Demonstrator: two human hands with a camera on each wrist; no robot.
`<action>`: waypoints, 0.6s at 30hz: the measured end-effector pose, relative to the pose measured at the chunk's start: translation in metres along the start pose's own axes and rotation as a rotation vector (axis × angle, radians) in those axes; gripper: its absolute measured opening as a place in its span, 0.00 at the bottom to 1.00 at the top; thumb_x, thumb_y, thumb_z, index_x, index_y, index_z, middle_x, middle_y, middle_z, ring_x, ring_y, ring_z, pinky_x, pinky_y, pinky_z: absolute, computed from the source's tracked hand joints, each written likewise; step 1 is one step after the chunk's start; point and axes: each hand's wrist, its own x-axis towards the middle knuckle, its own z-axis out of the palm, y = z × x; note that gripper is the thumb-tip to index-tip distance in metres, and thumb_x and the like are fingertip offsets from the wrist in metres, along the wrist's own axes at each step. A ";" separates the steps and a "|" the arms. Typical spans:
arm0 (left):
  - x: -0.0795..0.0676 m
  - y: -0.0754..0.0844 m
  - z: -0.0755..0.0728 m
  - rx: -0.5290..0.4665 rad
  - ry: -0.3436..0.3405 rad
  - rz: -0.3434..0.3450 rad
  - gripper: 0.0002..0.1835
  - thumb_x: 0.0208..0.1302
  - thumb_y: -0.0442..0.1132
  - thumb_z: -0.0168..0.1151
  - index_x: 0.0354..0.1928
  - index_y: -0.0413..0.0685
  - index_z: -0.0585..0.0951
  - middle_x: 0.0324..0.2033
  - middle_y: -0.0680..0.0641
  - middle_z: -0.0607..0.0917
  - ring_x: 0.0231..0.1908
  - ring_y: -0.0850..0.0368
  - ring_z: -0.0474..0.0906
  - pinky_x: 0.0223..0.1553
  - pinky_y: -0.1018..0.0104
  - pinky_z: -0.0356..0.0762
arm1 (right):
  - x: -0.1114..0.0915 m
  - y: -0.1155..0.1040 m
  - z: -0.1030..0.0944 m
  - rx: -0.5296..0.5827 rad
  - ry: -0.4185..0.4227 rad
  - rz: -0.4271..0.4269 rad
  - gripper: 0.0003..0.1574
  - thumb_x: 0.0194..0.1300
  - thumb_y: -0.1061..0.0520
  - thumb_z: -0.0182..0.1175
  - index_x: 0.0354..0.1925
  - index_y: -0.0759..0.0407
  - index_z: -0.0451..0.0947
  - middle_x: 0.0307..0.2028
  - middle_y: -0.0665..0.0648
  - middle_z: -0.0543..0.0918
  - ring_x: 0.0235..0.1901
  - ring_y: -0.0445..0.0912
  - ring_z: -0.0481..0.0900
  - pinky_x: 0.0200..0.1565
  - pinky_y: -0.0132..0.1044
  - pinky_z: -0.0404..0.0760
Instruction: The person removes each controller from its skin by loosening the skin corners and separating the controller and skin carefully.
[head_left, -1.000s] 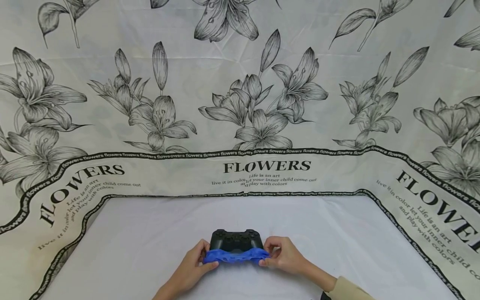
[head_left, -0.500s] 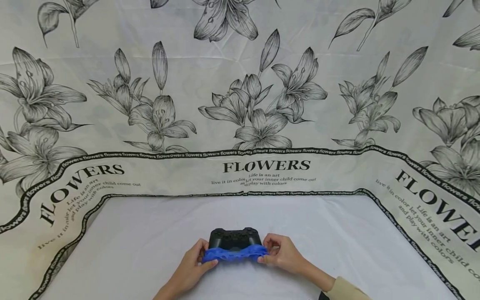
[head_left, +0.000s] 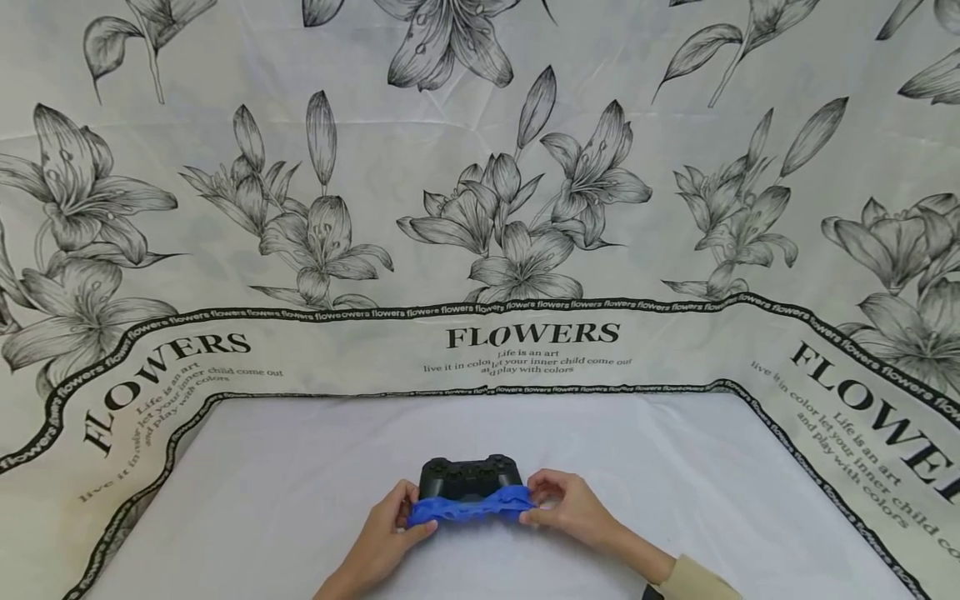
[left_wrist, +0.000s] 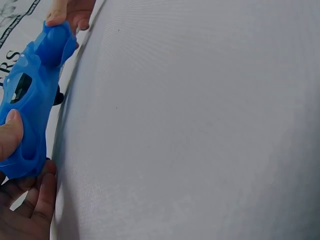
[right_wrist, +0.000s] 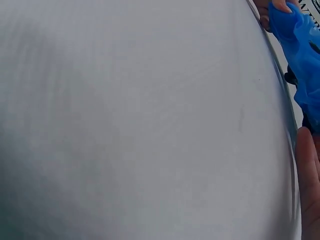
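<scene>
A black game controller is held over the white table, its upper part bare in the head view. A soft blue silicone cover wraps the lower part of it, rumpled along its length. My left hand grips the cover's left end, thumb in front and fingers behind. At the right end my right hand pinches the cover between thumb and fingers. In the left wrist view, a dark patch of the controller shows through an opening in the cover. The controller's grips are hidden inside the blue material.
The white cloth-covered table spreads around the hands. Behind it and along both sides hangs a flower-printed curtain with black lettered bands. A beige sleeve covers the right forearm, with something black at its edge.
Both hands keep their hold on the cover. The cover's right end has come slightly inward along with the right fingers. The head view has tilted a little.
</scene>
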 end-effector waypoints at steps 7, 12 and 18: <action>0.001 -0.002 0.000 0.000 -0.011 0.002 0.19 0.58 0.45 0.68 0.39 0.45 0.67 0.26 0.53 0.66 0.27 0.66 0.63 0.27 0.74 0.62 | 0.005 0.006 0.001 -0.009 -0.079 -0.229 0.13 0.55 0.61 0.70 0.34 0.63 0.74 0.32 0.60 0.75 0.36 0.34 0.74 0.35 0.35 0.83; -0.001 -0.001 0.001 -0.011 0.013 -0.009 0.19 0.58 0.44 0.68 0.39 0.46 0.68 0.26 0.53 0.66 0.26 0.67 0.63 0.28 0.74 0.63 | 0.006 0.007 0.003 -0.012 -0.060 -0.353 0.12 0.55 0.64 0.70 0.30 0.62 0.74 0.29 0.62 0.74 0.34 0.31 0.72 0.29 0.32 0.82; -0.001 0.001 0.001 -0.025 0.050 -0.018 0.19 0.56 0.42 0.70 0.38 0.44 0.68 0.26 0.52 0.66 0.27 0.66 0.64 0.28 0.75 0.62 | 0.005 0.007 0.005 -0.006 -0.021 -0.340 0.11 0.54 0.63 0.70 0.28 0.61 0.75 0.26 0.62 0.76 0.29 0.30 0.71 0.24 0.30 0.79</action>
